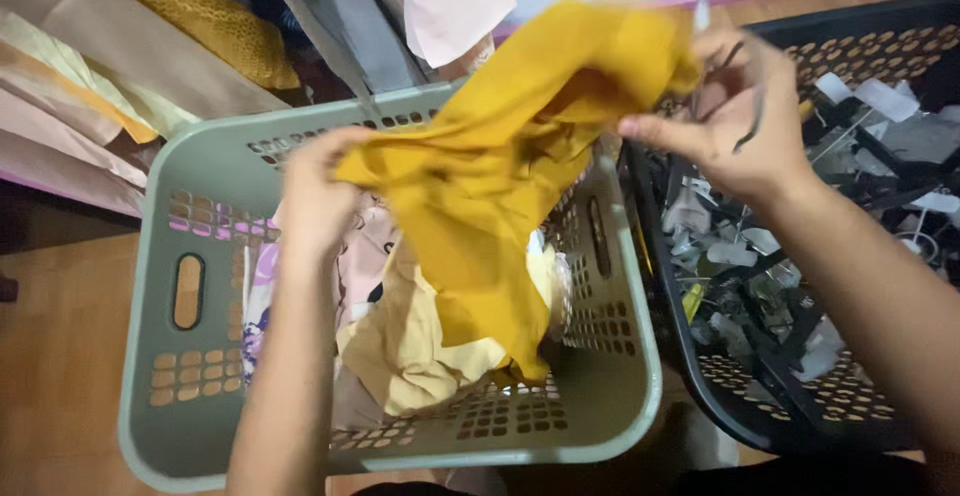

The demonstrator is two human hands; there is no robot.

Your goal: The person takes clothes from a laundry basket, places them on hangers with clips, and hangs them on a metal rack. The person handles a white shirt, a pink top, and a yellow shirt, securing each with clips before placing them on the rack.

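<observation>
The garment [510, 146] hangs between the two hands, above the left basket [150, 286]; the left hand [315, 191] grips its left end over the basket's middle, the right hand [735, 116] grips its right end, together with a hanger [745, 106], over the edge of the right basket [900, 36]; the garment's lower end drops into the left basket, onto the clothes [400, 346] lying there; the two baskets stand side by side, touching or nearly so; the right basket holds a heap of hangers [800, 276]; behind the left basket, more cloth [130, 66] hangs or lies in folds; both baskets stand on the floor [60, 356].
</observation>
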